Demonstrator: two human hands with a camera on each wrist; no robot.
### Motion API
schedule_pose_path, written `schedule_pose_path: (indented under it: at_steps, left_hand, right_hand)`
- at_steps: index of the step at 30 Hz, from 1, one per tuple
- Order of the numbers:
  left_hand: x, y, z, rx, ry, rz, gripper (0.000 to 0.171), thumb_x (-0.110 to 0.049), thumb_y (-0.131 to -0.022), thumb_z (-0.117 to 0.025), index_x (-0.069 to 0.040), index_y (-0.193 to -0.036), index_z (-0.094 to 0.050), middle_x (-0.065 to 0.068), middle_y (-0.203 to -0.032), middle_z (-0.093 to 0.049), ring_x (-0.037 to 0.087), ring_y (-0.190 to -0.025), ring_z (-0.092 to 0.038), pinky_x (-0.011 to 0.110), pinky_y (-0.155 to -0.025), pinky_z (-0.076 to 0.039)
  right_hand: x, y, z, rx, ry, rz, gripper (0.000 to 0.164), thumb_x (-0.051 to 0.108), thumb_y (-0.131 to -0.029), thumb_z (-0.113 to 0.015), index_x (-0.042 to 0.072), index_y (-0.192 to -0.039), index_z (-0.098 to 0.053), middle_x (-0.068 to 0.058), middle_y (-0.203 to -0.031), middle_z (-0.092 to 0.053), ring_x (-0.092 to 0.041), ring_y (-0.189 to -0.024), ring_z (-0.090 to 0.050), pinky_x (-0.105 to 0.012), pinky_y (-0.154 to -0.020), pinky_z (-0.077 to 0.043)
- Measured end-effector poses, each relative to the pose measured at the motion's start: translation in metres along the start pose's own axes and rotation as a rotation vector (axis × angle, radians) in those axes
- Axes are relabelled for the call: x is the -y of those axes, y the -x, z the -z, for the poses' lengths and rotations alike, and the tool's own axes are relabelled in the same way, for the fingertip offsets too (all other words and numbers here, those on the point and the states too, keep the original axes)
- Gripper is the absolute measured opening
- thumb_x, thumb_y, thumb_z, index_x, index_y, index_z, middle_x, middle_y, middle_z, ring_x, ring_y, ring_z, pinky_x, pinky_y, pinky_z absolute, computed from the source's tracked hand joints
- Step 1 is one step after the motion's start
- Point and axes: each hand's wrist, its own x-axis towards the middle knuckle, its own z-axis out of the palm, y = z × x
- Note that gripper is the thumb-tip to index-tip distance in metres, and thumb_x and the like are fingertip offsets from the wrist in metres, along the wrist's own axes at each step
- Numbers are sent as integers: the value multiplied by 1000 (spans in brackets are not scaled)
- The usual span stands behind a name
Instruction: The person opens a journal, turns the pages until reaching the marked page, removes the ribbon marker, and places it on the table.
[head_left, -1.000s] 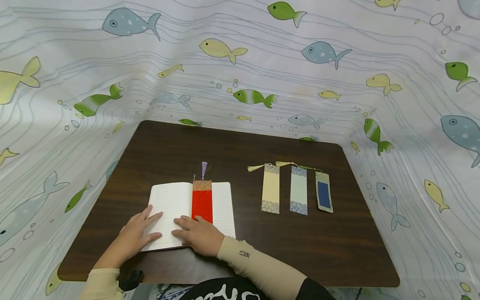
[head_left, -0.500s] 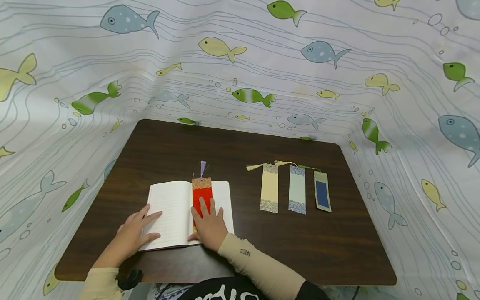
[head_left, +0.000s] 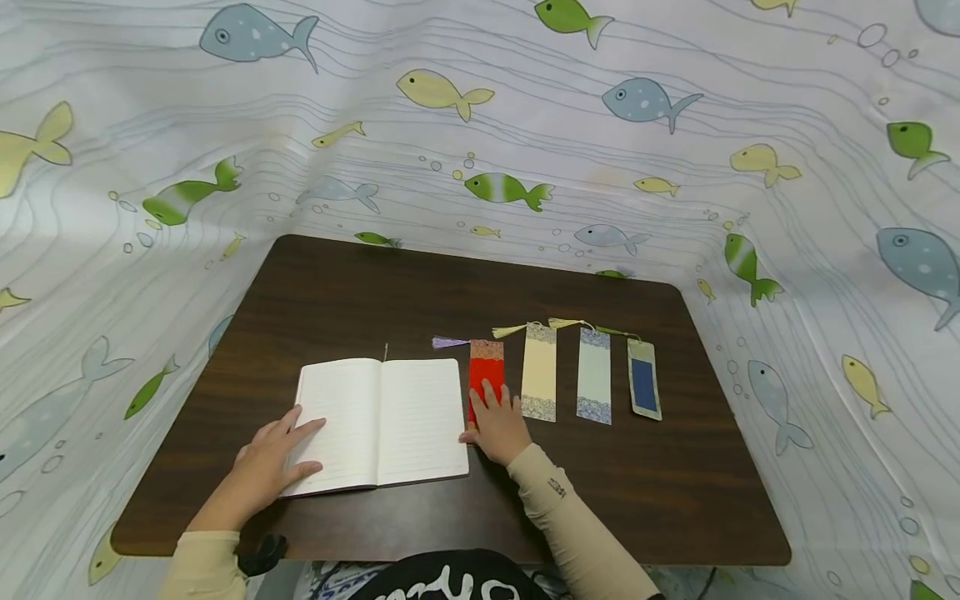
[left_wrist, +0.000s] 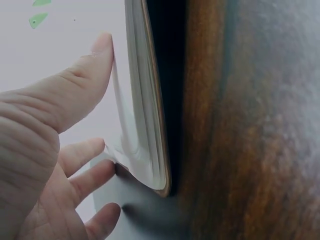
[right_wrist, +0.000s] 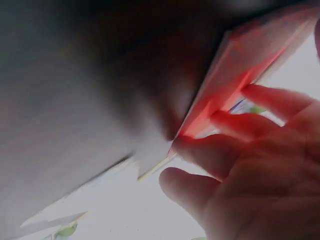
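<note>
An open notebook (head_left: 420, 417) with lined white pages lies on the table's left half. My left hand (head_left: 266, 458) rests at its lower left: in the left wrist view the thumb (left_wrist: 90, 75) lies along the page, and the other fingers are spread beside the page edge. Just right of the notebook lies a red bookmark (head_left: 487, 367) with a brown lace-patterned top band and a purple tassel (head_left: 450, 342). My right hand (head_left: 498, 427) covers its lower part, fingers extended. In the right wrist view the fingertips touch the red bookmark (right_wrist: 215, 102).
To the right lie a cream bookmark (head_left: 540, 367), a pale green bookmark (head_left: 594, 371) and a smaller blue-centred bookmark (head_left: 643, 383), all with tassels. A dark wooden table (head_left: 360, 292) bears everything. A fish-print cloth (head_left: 480, 133) surrounds it. A black object (head_left: 264, 554) is at the front edge.
The red bookmark has moved right with my right hand, from the notebook's right page onto the table beside the cream one. Its tassel now points left. My left hand has stayed in place.
</note>
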Motion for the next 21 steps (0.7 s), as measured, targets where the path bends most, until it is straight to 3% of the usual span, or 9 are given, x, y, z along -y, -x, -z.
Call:
schedule_pose_path:
  at_steps: [4,8,13,16,21]
  left_hand:
    - [1,-1,0,3,3,10,68,-38,-81,-74,-15,-140,-50,32,-150,-27,56,-127,-29,78,-87,-26]
    - [1,-2,0,28,17,48,73,-44,-85,-69,-15,-146,-42,38,-150,-21,59,-128,-24,78,-88,-23]
    - [-4,-4,3,8,46,145,82,-52,-94,-55,-3,-151,-25,38,-148,-26,59,-127,-25,76,-88,-23]
    - [-9,-9,6,0,129,220,89,-56,-97,-44,6,-151,-10,40,-145,-28,59,-125,-29,74,-91,-28]
    - [-18,-19,17,66,445,368,105,-59,-95,-46,6,-148,16,42,-142,-26,53,-121,-42,62,-92,-42]
  right_hand:
    - [-13,1,1,5,13,13,82,59,-85,-58,11,-149,-38,-17,-155,-32,-48,-138,-31,-65,-107,-27]
    - [-10,3,3,-28,12,38,83,55,-85,-61,10,-150,-36,-16,-156,-29,-39,-142,-29,-62,-111,-23]
    - [2,5,7,-65,-92,114,80,45,-87,-66,6,-149,-36,-16,-156,-29,-34,-144,-27,-60,-114,-18]
    - [9,6,8,-49,-121,143,77,43,-87,-67,4,-148,-38,-16,-154,-33,-35,-142,-31,-60,-114,-19]
    - [17,5,7,-4,-97,134,79,44,-88,-65,5,-150,-34,-14,-156,-32,-33,-143,-30,-58,-115,-16]
